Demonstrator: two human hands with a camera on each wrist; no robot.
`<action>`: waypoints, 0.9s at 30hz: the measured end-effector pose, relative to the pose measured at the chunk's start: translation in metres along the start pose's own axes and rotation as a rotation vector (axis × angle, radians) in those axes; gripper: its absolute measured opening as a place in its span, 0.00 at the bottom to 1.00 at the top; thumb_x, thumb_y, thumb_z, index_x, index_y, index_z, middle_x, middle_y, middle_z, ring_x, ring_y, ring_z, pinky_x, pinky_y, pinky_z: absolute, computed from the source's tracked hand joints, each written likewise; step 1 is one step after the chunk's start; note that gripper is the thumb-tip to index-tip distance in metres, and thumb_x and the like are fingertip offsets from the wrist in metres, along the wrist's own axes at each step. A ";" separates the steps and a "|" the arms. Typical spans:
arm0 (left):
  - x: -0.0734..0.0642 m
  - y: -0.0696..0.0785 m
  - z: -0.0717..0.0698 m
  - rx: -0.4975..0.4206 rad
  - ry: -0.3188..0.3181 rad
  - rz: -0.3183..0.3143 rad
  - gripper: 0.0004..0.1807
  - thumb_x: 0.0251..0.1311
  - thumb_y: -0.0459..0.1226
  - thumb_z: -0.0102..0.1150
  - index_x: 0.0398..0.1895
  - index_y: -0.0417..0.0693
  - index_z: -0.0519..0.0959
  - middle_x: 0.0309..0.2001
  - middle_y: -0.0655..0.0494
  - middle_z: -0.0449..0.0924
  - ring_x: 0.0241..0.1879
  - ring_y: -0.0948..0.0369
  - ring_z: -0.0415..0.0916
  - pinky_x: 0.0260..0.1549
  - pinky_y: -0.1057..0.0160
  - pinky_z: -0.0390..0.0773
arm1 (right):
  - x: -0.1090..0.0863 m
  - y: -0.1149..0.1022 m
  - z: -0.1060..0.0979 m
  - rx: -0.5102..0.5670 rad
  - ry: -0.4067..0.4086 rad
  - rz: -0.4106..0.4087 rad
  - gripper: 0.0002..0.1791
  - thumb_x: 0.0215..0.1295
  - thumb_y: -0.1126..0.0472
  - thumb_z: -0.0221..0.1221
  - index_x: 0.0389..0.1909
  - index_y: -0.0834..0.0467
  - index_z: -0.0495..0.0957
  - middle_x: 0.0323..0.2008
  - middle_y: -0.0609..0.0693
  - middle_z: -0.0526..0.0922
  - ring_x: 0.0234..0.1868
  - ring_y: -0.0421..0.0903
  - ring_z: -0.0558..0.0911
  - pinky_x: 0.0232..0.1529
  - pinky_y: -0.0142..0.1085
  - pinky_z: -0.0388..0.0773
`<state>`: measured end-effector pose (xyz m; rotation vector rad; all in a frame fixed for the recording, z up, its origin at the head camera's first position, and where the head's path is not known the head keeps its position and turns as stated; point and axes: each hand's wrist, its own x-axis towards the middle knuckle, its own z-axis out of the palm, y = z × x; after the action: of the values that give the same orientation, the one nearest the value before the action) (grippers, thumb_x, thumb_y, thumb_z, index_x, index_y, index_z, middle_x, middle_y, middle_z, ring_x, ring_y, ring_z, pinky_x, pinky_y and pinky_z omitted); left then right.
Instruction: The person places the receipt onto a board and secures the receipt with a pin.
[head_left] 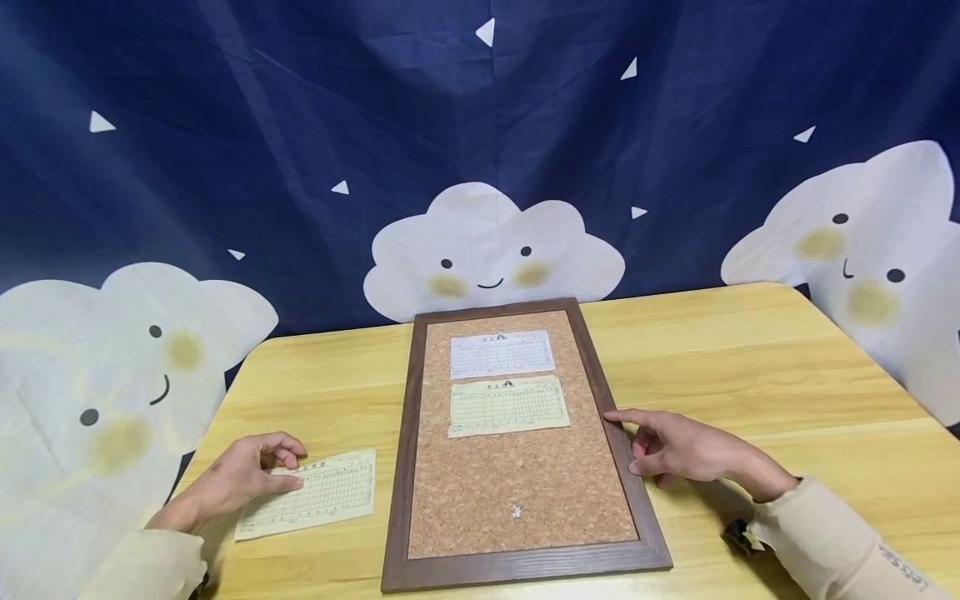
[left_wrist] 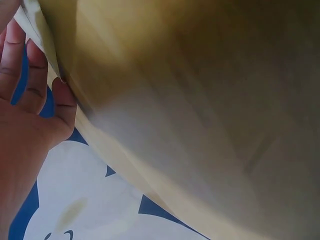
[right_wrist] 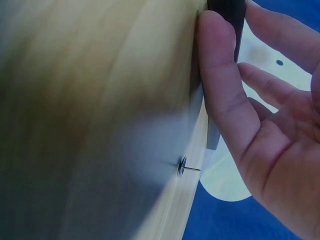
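Note:
A brown-framed corkboard (head_left: 525, 475) lies on the wooden table. A white printed form (head_left: 501, 358) is pinned high on its cork, with a pale green form (head_left: 506, 410) pinned below it. A small shiny heap, apparently thumbtacks (head_left: 516, 509), sits low on the cork. To the left of the board, my left hand (head_left: 247, 473) pinches the edge of another pale green form (head_left: 330, 497), its thumb on top. My right hand (head_left: 693, 450) rests index finger and thumb against the board's right frame edge. One thumbtack (right_wrist: 183, 167) shows by that hand in the right wrist view.
The wooden table (head_left: 757, 367) stretches out on both sides of the board. Behind it hangs a dark blue cloth (head_left: 465, 108) printed with white clouds. A small dark object (head_left: 742, 537) is by the right sleeve.

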<state>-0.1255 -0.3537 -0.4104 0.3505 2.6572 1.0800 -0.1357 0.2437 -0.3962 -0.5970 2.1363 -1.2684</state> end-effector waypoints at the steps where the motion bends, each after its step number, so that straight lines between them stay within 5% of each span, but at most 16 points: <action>1: 0.000 0.000 0.000 -0.004 -0.001 0.000 0.19 0.52 0.34 0.75 0.46 0.39 0.81 0.33 0.57 0.79 0.31 0.65 0.75 0.32 0.69 0.76 | 0.000 0.000 0.000 -0.001 0.000 0.000 0.40 0.66 0.70 0.62 0.74 0.71 0.53 0.30 0.53 0.74 0.29 0.45 0.77 0.24 0.36 0.80; 8: -0.002 -0.001 0.000 -0.024 0.011 0.051 0.20 0.51 0.32 0.75 0.46 0.35 0.80 0.31 0.57 0.79 0.29 0.67 0.74 0.29 0.69 0.78 | 0.000 0.000 0.000 -0.007 0.001 0.002 0.40 0.66 0.70 0.62 0.74 0.71 0.53 0.31 0.52 0.74 0.29 0.45 0.77 0.24 0.36 0.80; 17: -0.002 0.001 -0.003 -0.144 0.006 0.040 0.21 0.51 0.30 0.74 0.47 0.29 0.78 0.34 0.50 0.80 0.31 0.65 0.76 0.31 0.68 0.80 | 0.000 0.001 0.000 -0.009 0.004 0.004 0.40 0.66 0.70 0.62 0.74 0.70 0.54 0.31 0.53 0.74 0.30 0.46 0.77 0.25 0.37 0.81; 27: -0.006 0.004 -0.006 -0.172 0.072 0.065 0.15 0.53 0.29 0.73 0.40 0.30 0.79 0.30 0.56 0.81 0.28 0.66 0.76 0.27 0.69 0.79 | 0.000 0.001 0.000 -0.015 0.004 0.000 0.40 0.66 0.70 0.62 0.75 0.69 0.53 0.31 0.53 0.73 0.29 0.46 0.78 0.24 0.39 0.82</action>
<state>-0.1217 -0.3565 -0.4024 0.3729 2.6056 1.3541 -0.1361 0.2441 -0.3976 -0.6017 2.1511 -1.2557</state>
